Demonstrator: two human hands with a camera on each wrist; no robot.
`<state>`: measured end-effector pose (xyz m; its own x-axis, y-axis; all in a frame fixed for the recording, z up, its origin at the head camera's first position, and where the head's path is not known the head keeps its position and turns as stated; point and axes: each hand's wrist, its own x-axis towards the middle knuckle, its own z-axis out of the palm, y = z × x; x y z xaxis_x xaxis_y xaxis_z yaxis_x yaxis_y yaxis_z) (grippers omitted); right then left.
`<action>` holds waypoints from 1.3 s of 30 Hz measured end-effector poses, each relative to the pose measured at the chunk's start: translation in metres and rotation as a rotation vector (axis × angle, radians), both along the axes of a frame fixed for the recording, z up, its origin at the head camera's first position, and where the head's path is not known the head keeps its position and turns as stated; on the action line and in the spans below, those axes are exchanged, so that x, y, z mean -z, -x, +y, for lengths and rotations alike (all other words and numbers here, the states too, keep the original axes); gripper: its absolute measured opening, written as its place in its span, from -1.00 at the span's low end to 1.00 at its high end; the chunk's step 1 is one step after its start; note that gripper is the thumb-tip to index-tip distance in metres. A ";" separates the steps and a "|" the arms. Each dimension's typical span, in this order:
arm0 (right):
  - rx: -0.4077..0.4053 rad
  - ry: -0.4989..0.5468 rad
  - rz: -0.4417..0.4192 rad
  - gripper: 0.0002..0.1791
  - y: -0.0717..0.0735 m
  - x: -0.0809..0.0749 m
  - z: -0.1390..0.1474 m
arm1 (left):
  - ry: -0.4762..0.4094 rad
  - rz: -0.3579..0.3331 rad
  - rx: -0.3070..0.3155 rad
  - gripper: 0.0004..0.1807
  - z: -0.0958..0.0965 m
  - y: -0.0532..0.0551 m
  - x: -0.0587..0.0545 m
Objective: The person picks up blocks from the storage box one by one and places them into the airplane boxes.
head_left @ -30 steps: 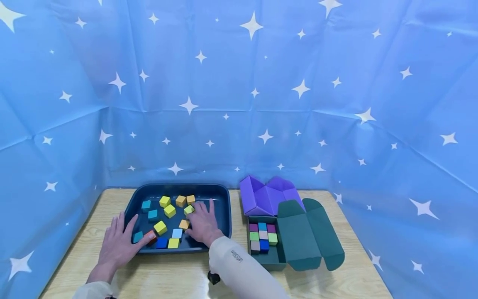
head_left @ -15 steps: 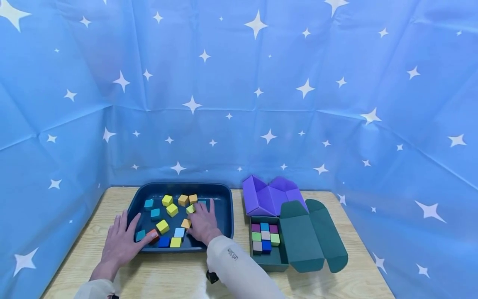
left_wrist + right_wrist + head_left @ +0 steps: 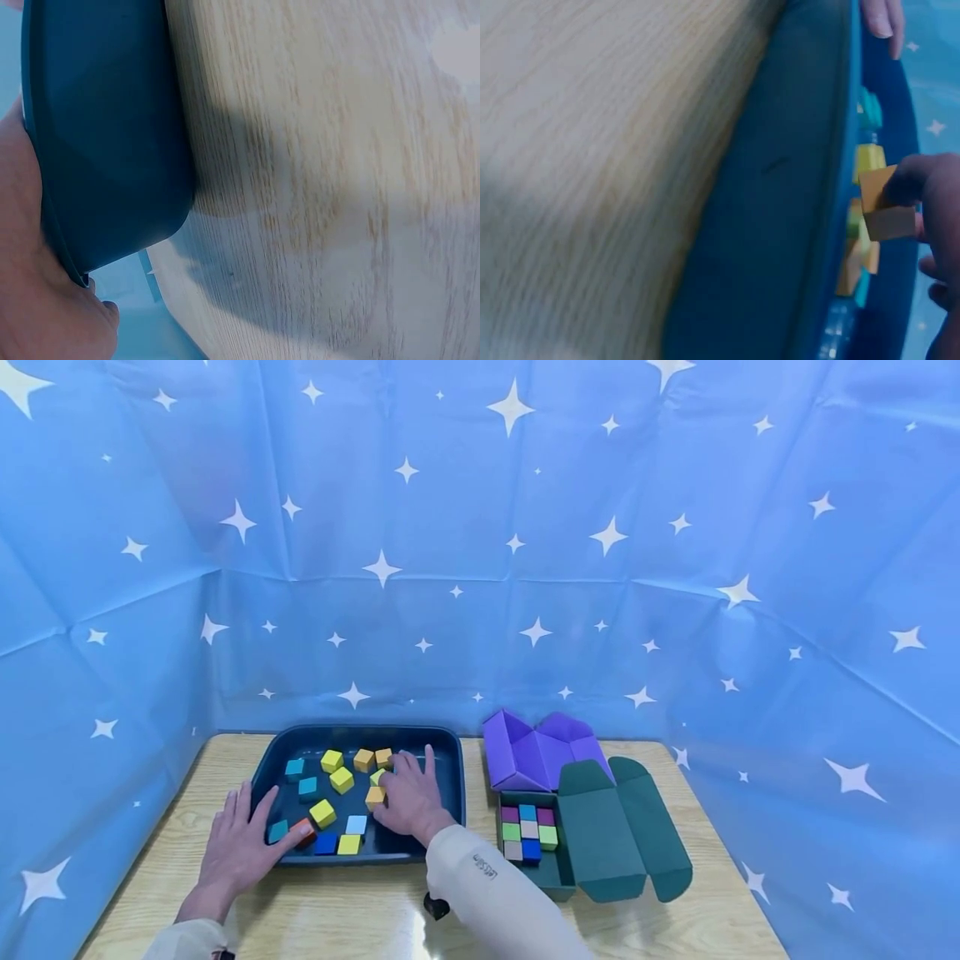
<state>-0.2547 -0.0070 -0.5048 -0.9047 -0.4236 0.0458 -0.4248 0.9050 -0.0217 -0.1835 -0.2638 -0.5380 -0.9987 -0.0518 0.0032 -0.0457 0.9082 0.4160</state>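
Note:
My right hand (image 3: 412,800) is over the right part of the dark blue tray (image 3: 453,777). Its thumb and finger pinch an orange cube (image 3: 877,191), held above the other cubes in the right wrist view. Beside its fingertips in the head view lies a yellow-green cube (image 3: 377,777), partly hidden. My left hand (image 3: 238,847) rests at the tray's front left corner, fingers spread and straight, thumb across the rim by a red cube (image 3: 304,832). In the left wrist view that hand (image 3: 45,300) lies along the tray's edge.
Several yellow, teal, blue and orange cubes lie loose in the tray, such as a yellow cube (image 3: 322,814). To the right stands an open green box (image 3: 555,877) with rows of coloured cubes, its lid folded out rightward. Behind it is an open purple box (image 3: 536,756).
My right hand has taken hold of the orange cube and raised it slightly. The left hand stays at the tray corner.

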 end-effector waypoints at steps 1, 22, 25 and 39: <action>0.000 0.007 -0.001 -0.63 0.000 -0.003 0.002 | -0.003 0.000 0.004 0.15 0.000 0.000 0.000; -0.171 0.026 -0.019 -0.70 -0.023 -0.054 0.095 | -0.016 -0.012 0.028 0.14 0.000 -0.002 -0.003; -0.195 0.035 -0.044 -0.73 -0.030 -0.062 0.114 | -0.016 -0.010 0.033 0.13 -0.001 -0.002 -0.003; -0.191 0.041 -0.022 -0.75 -0.047 -0.077 0.193 | -0.011 -0.020 0.034 0.14 -0.002 0.000 0.000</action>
